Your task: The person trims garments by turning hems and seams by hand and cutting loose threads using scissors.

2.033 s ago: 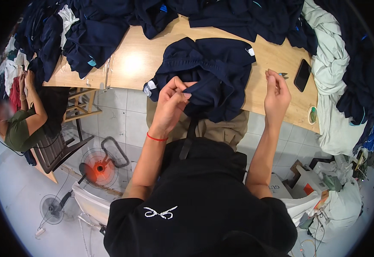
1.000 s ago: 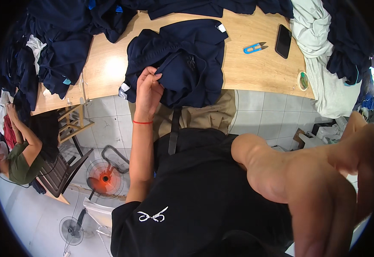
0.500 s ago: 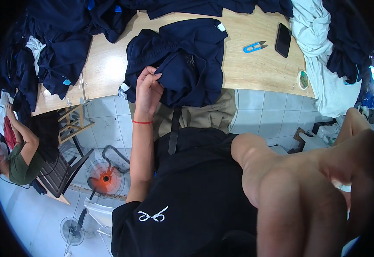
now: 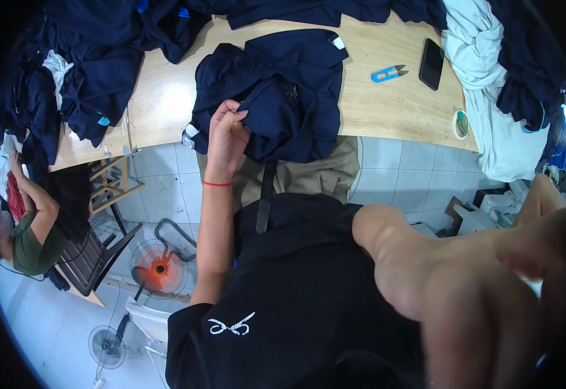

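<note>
A dark navy garment (image 4: 325,78) lies bunched at the table's front edge, with part hanging over my lap. My left hand (image 4: 227,133), with a red string round its wrist, pinches an edge of its cloth between thumb and fingers. White tags show at the garment's upper right corner and lower left. My right hand (image 4: 471,279) looms large at the lower right, raised close to the camera and away from the garment. Its fingers are partly cut off and blurred, so whether it holds anything does not show.
Blue thread snips (image 4: 389,73), a black phone (image 4: 431,63) and a small round dish (image 4: 460,124) lie on the wooden table (image 4: 377,117). Navy clothes (image 4: 95,71) and white cloth (image 4: 474,45) are heaped around it. At left are a person (image 4: 36,233), a chair and fans (image 4: 160,269).
My right hand has shifted slightly right and down. My left hand keeps its pinch on the navy garment. The whole view has moved a little.
</note>
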Tool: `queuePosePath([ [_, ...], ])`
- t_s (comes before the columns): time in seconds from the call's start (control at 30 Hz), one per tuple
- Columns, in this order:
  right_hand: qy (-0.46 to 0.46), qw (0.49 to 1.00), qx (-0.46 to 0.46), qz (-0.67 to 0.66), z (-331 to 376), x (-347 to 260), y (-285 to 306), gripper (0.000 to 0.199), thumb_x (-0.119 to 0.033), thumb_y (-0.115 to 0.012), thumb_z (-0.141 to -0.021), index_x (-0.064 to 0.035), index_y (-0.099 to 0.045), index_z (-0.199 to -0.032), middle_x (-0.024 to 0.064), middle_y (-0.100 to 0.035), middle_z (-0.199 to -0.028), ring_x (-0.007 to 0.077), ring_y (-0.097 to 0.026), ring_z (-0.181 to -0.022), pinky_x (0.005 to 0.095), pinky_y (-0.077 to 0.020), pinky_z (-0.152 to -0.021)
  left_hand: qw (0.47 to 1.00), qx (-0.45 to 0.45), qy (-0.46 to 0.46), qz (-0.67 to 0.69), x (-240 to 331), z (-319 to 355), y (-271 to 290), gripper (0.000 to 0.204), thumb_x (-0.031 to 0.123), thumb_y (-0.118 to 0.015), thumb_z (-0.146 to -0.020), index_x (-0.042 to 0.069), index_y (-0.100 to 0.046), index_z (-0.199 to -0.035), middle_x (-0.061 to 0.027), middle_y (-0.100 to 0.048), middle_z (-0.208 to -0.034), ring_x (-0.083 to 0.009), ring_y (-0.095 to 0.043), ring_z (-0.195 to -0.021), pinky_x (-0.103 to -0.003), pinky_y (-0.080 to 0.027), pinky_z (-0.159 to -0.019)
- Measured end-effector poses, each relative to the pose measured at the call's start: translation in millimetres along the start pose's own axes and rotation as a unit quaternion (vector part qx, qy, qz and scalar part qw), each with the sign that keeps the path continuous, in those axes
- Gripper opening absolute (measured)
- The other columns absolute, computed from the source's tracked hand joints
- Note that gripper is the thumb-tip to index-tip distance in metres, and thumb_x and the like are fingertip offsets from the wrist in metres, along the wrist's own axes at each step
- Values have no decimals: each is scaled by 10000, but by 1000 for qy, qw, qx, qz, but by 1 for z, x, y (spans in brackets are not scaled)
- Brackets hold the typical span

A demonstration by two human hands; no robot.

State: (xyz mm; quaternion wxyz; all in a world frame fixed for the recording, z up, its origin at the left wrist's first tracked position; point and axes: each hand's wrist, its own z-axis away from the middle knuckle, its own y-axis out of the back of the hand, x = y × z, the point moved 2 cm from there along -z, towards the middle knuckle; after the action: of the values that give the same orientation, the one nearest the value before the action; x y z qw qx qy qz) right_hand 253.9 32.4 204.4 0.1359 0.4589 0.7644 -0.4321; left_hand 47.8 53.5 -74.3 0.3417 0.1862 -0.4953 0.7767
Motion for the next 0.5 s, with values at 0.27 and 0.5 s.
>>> queuePosePath([
  [0.27, 31, 999, 8, 43, -10, 0, -5, 335, -368, -627, -1083, -142, -585, -1326, 85, -638, -1369, 306, -600, -1237, 521, -422, -1088, 1000, 2, -2, 5, 4, 0, -2, 85, 24, -613, -980, 106, -621, -1004, 2, -672, -943, -125, -645, -893, -289, -509, -897],
  [0.5, 64, 995, 13, 77, -13, -7, 4, 339, -375, -610, -1090, -136, -594, -1330, 94, -641, -1375, 312, -606, -1246, 529, -424, -1099, 1000, -17, -8, 20, 0, 0, 4, 72, 23, -609, -984, 90, -616, -1009, -15, -684, -954, -133, -658, -904, -298, -521, -912],
])
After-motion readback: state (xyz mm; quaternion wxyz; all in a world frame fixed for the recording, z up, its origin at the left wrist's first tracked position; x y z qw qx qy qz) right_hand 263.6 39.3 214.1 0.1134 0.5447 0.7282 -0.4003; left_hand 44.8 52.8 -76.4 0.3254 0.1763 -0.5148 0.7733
